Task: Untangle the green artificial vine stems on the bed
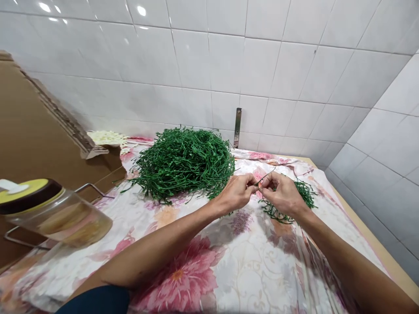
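My left hand [236,192] and my right hand [283,195] meet over a flowered cloth [229,261], fingers pinched together on a thin green stem [262,179] held between them. Under and behind my right hand lies a small bunch of green stems [306,192]. A big heap of the same green stems [185,162] rests on the cloth just left of my left hand, near the tiled wall.
A clear jar with a yellow and brown lid [52,213] lies tilted at the left on a wire stand. Brown cardboard [36,131] rises behind it. White pieces [106,138] lie at the back left. Tiled walls [294,78] close the back and right; the table's wooden edge [369,235] runs along the right.
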A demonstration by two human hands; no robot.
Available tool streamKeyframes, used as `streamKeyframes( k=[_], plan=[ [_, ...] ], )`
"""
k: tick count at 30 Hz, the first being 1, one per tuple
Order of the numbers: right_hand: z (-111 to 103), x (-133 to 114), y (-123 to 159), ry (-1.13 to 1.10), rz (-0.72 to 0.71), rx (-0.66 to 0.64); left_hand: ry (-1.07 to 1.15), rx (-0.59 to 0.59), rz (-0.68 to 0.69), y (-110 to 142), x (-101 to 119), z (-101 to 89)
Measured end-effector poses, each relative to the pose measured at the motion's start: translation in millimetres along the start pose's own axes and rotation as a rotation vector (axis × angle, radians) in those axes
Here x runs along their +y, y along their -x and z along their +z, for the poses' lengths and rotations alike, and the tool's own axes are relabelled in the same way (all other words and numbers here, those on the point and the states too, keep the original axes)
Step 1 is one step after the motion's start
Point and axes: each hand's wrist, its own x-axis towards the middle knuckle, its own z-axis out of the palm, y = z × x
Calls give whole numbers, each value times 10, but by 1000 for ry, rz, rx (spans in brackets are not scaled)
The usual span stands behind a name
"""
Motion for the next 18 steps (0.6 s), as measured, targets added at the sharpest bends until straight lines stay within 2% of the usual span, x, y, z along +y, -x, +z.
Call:
streamKeyframes(
  k=[4,10,15,18],
  plan=[
    [-19,2,-16,-28,53,-3,-47,70,67,22,-22,59],
    [-78,-15,-59,-209,183,-70,5,101,65,23,33,50],
    [-73,-5,-85,-162,191,-18,25,115,79,38,53,57],
    [-24,16,-85,-88,157,22,-49,135,119,51,31,83]
  ],
)
